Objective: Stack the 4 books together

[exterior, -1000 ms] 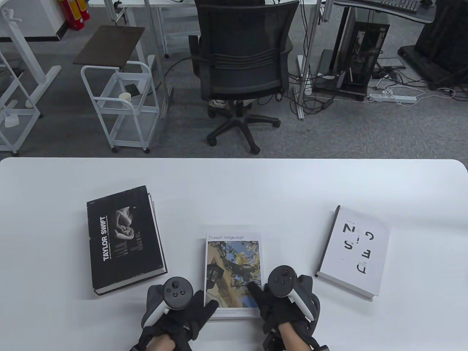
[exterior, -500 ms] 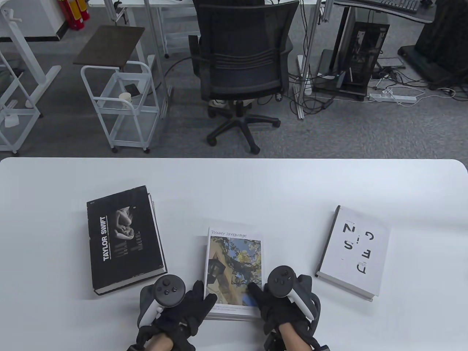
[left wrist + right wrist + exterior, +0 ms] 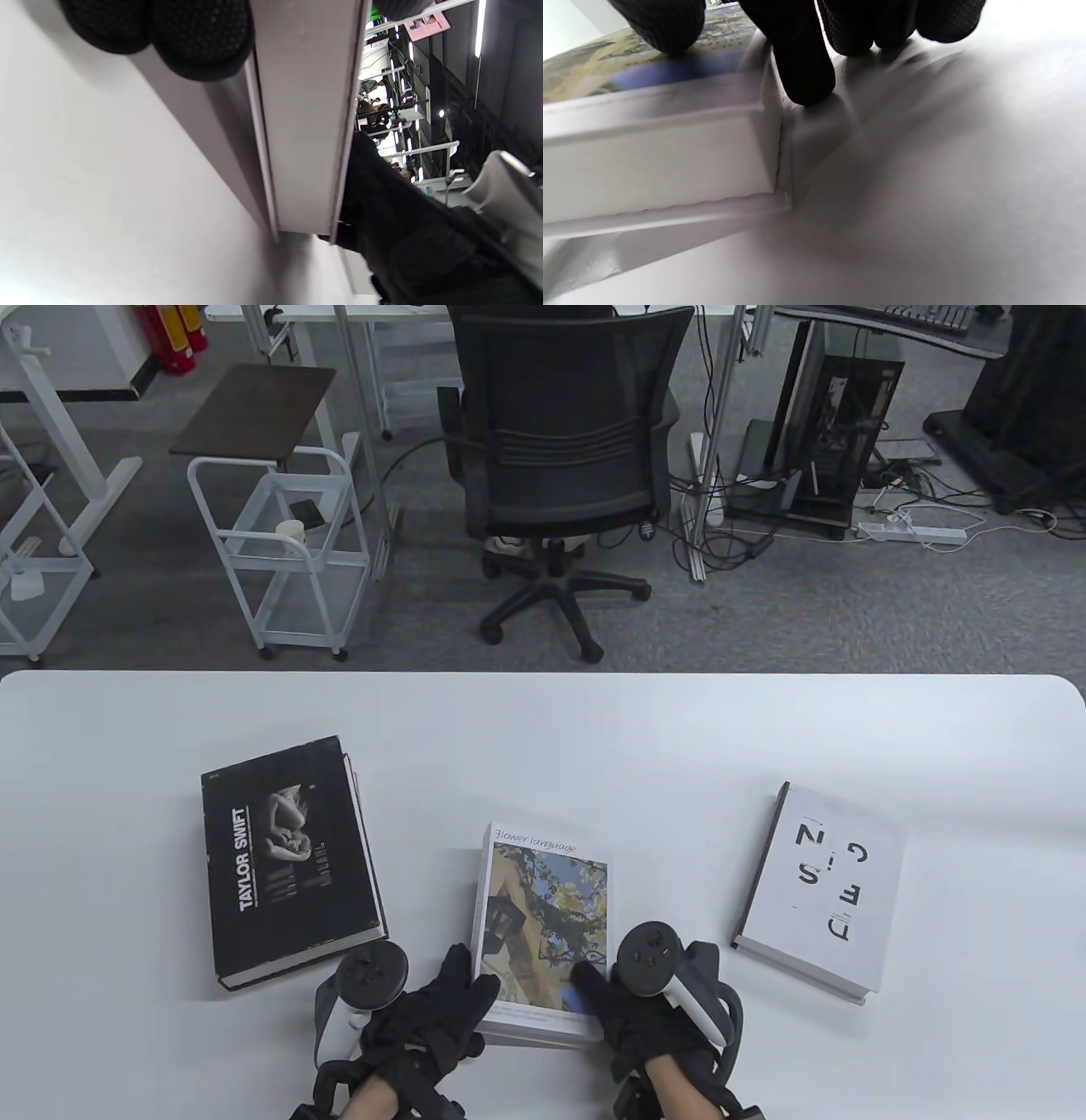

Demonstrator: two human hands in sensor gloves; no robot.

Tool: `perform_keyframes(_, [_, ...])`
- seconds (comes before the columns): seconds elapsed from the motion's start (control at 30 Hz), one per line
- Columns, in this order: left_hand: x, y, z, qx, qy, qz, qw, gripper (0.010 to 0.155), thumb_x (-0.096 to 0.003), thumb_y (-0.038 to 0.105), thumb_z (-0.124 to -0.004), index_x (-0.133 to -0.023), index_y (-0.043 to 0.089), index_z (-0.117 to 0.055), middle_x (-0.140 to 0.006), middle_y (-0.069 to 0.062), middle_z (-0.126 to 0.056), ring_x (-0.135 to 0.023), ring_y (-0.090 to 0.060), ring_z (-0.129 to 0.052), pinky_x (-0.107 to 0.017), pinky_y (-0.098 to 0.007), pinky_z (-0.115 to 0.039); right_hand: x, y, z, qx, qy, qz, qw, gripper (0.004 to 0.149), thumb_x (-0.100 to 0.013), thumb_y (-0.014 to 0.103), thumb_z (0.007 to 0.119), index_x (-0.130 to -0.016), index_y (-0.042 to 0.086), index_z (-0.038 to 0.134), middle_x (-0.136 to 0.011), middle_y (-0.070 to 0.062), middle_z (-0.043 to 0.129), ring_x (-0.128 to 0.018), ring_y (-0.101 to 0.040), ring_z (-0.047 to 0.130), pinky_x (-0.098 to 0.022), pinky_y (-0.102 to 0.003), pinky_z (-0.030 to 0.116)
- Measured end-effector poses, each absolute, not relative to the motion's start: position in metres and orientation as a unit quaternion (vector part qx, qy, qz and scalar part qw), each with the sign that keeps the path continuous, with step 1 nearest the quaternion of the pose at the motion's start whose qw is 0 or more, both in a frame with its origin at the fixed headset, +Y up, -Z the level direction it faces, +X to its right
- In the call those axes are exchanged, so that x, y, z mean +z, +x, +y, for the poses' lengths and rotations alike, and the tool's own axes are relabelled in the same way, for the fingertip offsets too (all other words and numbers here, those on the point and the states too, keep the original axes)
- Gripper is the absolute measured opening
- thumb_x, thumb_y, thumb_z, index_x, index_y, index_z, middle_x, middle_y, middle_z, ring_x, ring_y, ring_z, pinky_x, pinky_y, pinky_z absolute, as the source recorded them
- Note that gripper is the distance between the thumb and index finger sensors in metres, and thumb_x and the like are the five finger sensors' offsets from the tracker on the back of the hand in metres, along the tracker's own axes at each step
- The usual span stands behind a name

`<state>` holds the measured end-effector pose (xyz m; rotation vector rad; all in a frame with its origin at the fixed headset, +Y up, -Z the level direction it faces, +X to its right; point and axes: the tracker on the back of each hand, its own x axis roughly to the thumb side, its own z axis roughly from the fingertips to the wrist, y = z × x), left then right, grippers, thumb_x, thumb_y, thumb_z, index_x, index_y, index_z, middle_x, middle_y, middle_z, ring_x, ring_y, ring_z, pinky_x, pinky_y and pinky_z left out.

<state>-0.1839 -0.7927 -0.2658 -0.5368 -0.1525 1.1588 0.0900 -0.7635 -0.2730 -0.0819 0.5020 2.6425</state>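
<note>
Since 1 second ago, the flower book (image 3: 543,933) has lifted at its near end and shifted slightly away from the person, and the left hand (image 3: 433,1014) has turned inward so its tracker now faces more to the side. That book lies at the near middle of the bench (image 3: 543,729), resting on another white book (image 3: 661,214) whose edge shows beneath it in the right wrist view, so 2 of the 4 books appear to be together already. The left hand grips the pair's near left corner, fingers (image 3: 199,38) curled under the lower edge as the left wrist view shows, with the thumb on the cover. The right hand (image 3: 645,1018) holds the near right corner, its thumb pressed on the cover and its other fingers (image 3: 801,63) down along the side edge, touching the bench. Gripping from both sides likely keeps the 2 volumes square while they are carried as 1 unit. A black Taylor Swift book (image 3: 288,861) lies flat to the left, well apart, and a white book with scattered letters (image 3: 819,891) lies flat to the right, also apart; both remain unstacked. The pair probably heads for 1 of these next.
</note>
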Motion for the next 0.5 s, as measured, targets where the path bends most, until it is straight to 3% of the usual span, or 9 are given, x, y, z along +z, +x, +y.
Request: perform_keyframes(0.5, [-0.2621, -0.1831, -0.7926, 0.572, -0.26, -0.046, 0.777, 0.086, -0.0539, 0.051, -0.065, -0.104, 0.003, -0.016, -0.095, -0.019, -0.06, -0.052, -0.025, -0.091, -0.05, -0.053, -0.076, -0.274, 0.0884, -0.7628, 0.957, -0.025, 0.19, 0.22, 0.07, -0.063, 0.06, 0.057, -0.098, 0.004, 0.078, -0.112, -0.026, 0.053, -0.097, -0.054, 0.052, -0.068, -0.058, 0.061])
